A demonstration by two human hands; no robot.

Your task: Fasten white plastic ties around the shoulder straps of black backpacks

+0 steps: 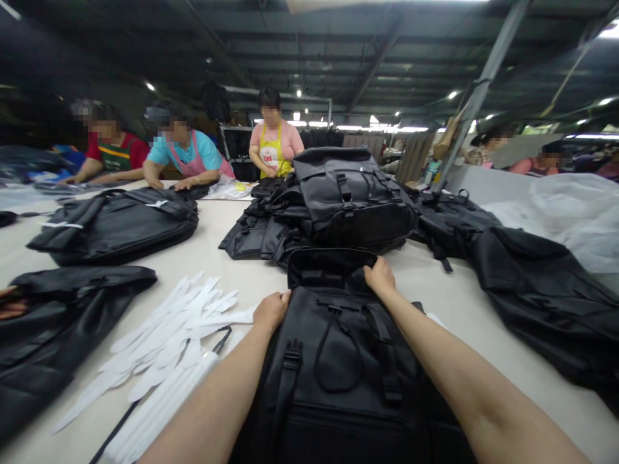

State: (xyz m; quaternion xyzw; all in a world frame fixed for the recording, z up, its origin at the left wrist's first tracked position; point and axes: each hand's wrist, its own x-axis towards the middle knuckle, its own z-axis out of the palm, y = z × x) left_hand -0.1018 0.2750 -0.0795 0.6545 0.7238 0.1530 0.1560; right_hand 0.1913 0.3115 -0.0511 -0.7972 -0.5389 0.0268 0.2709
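A black coated-fabric backpack (338,361) lies on the pale work table (430,283) directly in front of me, with its drawcord, buckled straps and top opening facing up. My left hand (272,311) grips the backpack's upper left edge. My right hand (380,276) curls over the rim of its top opening. Just left of my left forearm lies a loose pile of white fabric strips (169,335), with a thin black strap (222,339) at its edge. The backpack's lower part runs out of view below the frame.
A stack of black backpacks (348,200) stands just beyond my hands. More black bags (111,225) lie to the left and right. Several co-workers (191,154) work along the far table edge. Clear plastic sheeting (570,219) is heaped at the right, near a grey steel pole (478,96).
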